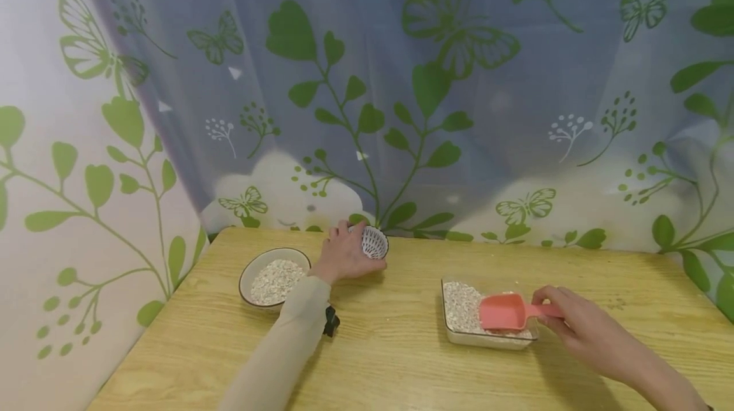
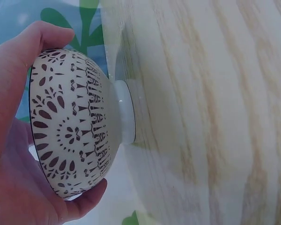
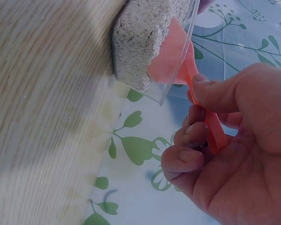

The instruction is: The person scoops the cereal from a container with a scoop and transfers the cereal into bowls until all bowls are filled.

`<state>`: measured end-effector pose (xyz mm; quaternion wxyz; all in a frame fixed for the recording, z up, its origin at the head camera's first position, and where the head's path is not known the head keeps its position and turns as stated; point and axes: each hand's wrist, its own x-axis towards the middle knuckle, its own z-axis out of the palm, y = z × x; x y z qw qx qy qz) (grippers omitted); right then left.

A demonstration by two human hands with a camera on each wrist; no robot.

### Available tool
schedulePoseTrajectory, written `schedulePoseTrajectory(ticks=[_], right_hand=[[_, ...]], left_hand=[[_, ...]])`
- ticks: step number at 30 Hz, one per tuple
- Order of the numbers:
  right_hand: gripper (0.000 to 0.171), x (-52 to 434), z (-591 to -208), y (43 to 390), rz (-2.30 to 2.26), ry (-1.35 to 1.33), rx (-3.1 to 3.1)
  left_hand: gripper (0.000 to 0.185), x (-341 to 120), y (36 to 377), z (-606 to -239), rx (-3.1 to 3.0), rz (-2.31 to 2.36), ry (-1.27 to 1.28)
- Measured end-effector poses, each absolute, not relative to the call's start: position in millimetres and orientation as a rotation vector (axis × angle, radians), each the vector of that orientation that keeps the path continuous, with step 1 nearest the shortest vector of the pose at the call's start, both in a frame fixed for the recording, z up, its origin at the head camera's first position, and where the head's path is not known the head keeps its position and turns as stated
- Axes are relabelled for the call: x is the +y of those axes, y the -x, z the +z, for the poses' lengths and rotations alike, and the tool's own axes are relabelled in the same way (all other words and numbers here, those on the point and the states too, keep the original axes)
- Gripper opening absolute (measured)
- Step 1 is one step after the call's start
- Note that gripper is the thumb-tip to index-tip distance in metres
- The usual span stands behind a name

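My left hand [image 1: 348, 254] grips a small bowl with a dark leaf-and-petal pattern [image 2: 70, 122] at the back of the table. In the left wrist view, thumb and fingers reach around its rim, and its white foot is at the tabletop. My right hand [image 1: 590, 333] holds the handle of a pink scoop [image 1: 503, 312]. The scoop's head is inside a clear rectangular container [image 1: 487, 338], down against the oat flakes [image 3: 143, 40]. In the right wrist view, thumb and fingers pinch the handle outside the container's wall.
A wider dark-rimmed bowl [image 1: 246, 293] with oat flakes stands at the left, beside my left forearm. The wooden table [image 1: 395, 353] meets a leaf-and-butterfly curtain [image 1: 367, 111] at its back edge. A black object [image 1: 331, 322] shows at the left wrist.
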<state>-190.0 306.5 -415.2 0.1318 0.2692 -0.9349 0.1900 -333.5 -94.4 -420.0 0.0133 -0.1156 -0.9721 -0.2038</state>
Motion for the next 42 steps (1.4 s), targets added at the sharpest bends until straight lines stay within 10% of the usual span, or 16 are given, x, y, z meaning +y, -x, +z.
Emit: schedulePoseTrajectory(ticks=[42], right_hand=[[0.021, 303, -413, 189, 0.629, -0.705, -2.809]], left_hand=[[0.102, -93, 245, -408, -2.919, -0.582, 0.790]])
